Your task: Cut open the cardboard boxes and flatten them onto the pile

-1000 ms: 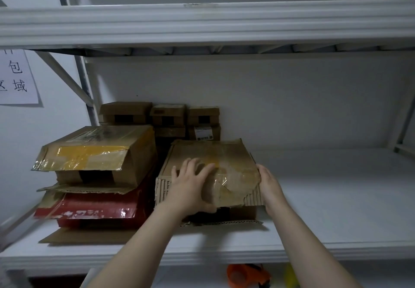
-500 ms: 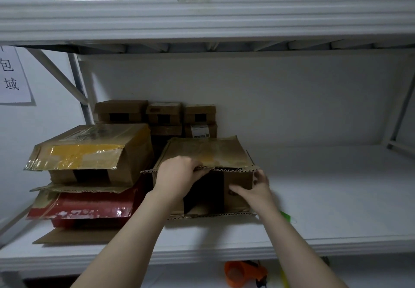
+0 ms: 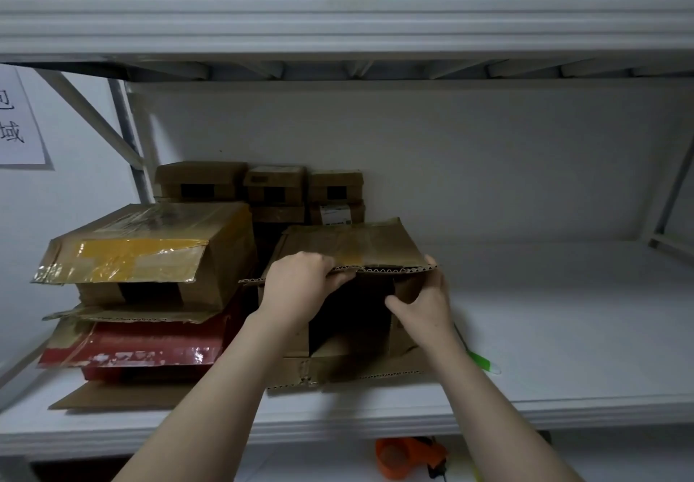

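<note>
Noted on the lower white shelf [image 3: 563,331], left of centre: one cardboard box [image 3: 349,245], lying with its open end toward the camera, dark inside. Top flap raised level, corrugated edge forward. Bottom flap folded out flat on the shelf board. Brown tape across the top panel.

Left hand [image 3: 300,286]: placed on the front edge of the top flap, fingers curled over and under it, gripping. Right hand [image 3: 424,305]: at the right side of the opening, thumb reaching inside, fingers laid up the outer face of the side wall to the top corner, pinching that wall.

Just left of the box, stacked from the top down:
- taped box [image 3: 150,256] with yellow and clear tape, front flap sticking out
- red box [image 3: 131,346], glossy
- flat cardboard sheet [image 3: 112,397], projecting toward the shelf edge

Behind, against the back wall: small boxes [image 3: 274,185] in two tiers, one bearing a white label.

Beside the right forearm, on the shelf: green and white item [image 3: 482,363], mostly hidden, kind not determinable. Below the shelf edge: orange tape dispenser [image 3: 405,455], partly visible. On the left wall: paper sign [image 3: 18,125] with printed characters, cut off by the frame.
</note>
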